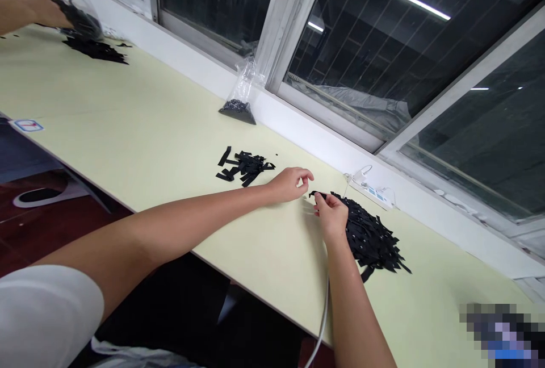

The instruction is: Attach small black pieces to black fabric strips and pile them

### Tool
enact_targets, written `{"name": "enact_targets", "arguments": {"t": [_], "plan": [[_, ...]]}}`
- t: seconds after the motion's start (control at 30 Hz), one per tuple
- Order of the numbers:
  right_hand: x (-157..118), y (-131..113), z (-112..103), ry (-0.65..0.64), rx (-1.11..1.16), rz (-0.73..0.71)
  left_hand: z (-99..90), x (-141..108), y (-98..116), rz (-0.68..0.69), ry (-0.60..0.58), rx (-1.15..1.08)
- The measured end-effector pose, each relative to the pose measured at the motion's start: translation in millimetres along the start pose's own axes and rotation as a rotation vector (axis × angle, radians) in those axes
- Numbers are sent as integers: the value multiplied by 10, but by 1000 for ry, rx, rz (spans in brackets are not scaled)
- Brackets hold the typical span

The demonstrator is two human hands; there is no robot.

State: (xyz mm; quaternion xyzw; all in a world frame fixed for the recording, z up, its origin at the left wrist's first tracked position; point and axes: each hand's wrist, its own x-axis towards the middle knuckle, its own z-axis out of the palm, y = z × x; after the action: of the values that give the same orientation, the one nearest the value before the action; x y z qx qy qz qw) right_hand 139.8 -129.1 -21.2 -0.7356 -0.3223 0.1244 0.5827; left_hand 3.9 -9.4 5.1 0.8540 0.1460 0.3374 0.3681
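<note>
Pinching a black strip [318, 195] off the edge of the big heap [369, 237] on the counter [149, 129].

From my seat, the right hand [330, 214] has its grip closed narrow on the end of one strip at the left edge of the heap, while the left hand [290, 182], just beside it, curls thumb to fingertips; whether it holds anything I cannot tell. I judge these strips light, thin and limp, likely to flop and cling together, so I would take one by its end and peel it clear. A smaller pile [244, 166] lies left of the hands, a clear bag [240, 98] of dark pieces stands by the window frame, and a white power strip [374, 191] sits behind the heap. Another person's hand [34, 7] works a third pile [93, 47] at far left.
</note>
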Motion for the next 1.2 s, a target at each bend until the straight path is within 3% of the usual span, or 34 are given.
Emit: {"name": "enact_targets", "arguments": {"t": [0.1, 0.23, 0.43, 0.67, 0.83, 1.1, 1.2], "plan": [[-16, -9, 10, -19, -5, -44, 46, -59, 61, -60, -136, -51], [-65, -34, 60, -120, -5, -81, 118, -104, -19, 20, -234, -102], [-86, -26, 80, -175, -14, -49, 120, -89, -109, -22, -248, -112], [-129, -51, 55, -199, -185, -159, 104, -89, -115, -149, -240, -175], [-107, -27, 66, -238, -198, -161, 99, -74, -142, -214, -232, -230], [-142, -48, 72, -248, -231, -193, 131, -70, -206, -214, -240, -292], [-160, -55, 75, -193, -309, -301, 132, -76, -213, -217, -270, -290]]}}
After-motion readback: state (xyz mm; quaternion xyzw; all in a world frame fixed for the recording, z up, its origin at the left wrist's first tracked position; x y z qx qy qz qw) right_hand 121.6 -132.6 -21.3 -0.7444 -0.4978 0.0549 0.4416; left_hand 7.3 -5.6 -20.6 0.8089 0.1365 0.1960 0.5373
